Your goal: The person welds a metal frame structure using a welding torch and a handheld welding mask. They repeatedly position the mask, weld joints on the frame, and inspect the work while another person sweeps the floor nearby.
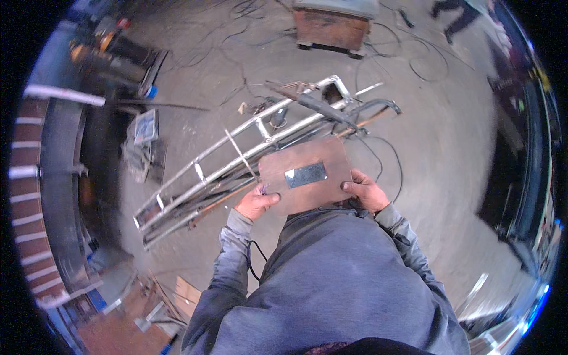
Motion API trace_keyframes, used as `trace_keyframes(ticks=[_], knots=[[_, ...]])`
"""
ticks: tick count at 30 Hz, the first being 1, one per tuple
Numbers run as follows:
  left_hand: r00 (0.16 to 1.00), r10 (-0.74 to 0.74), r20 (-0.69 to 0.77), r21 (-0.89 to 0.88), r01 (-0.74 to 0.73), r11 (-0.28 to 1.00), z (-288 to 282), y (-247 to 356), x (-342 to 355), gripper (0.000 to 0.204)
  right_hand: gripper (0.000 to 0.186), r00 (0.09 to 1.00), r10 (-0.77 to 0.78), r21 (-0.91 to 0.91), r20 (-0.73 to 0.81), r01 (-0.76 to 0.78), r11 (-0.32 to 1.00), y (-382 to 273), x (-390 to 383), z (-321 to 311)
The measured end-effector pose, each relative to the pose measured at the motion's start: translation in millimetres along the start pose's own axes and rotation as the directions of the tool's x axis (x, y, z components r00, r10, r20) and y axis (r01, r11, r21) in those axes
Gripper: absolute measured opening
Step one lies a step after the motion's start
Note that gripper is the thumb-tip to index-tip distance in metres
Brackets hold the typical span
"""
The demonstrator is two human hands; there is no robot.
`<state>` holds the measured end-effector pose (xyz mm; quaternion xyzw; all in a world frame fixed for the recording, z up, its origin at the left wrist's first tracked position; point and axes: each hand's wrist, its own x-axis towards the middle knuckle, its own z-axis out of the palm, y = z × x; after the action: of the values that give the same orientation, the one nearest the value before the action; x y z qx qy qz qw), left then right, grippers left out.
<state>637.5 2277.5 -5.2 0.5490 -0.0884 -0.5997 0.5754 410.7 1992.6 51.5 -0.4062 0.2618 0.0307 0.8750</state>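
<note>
A bare grey concrete floor [449, 148] spreads out underfoot, strewn with thin black cables [414, 65], and a rusty brown metal box [331, 26] sits at the far side. Across the middle lies a long ladder-like frame of shiny steel tube [236, 157], tilted on the ground. Above it the person holds a flat brown board with a small dark rectangular window [305, 174] — a hand shield, by the look of it. The left hand [255, 203] pinches its lower left edge, thumb on top; the right hand [365, 192] clamps the right edge, fingers curled under. Held only by its edges, the board could slip and drop onto the frame — and the cables look ready to catch a foot
</note>
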Motion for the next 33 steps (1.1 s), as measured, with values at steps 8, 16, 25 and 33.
trace_keyframes(ticks=[8,16,25,33], knots=[[0.782,0.271,-0.56,-0.317,-0.505,0.803,39,-65,-99,0.058,0.04,0.966,-0.218,-0.826,0.138,0.234,0.512,-72,153,-56],[0.179,0.178,-0.968,-0.101,-0.922,0.373,184,-113,-138,0.064,0.067,0.955,-0.131,-0.959,0.266,0.249,-0.135,-85,297,-43],[0.073,-0.003,-0.997,-0.07,-0.93,0.36,293,-158,-104,0.059,0.063,0.967,0.145,-0.903,0.211,0.136,0.408,-67,349,-81],[0.043,0.056,-0.998,-0.02,-0.93,0.366,285,-168,-128,0.066,0.052,0.923,0.182,-0.676,0.339,0.104,0.729,-107,228,-56]])
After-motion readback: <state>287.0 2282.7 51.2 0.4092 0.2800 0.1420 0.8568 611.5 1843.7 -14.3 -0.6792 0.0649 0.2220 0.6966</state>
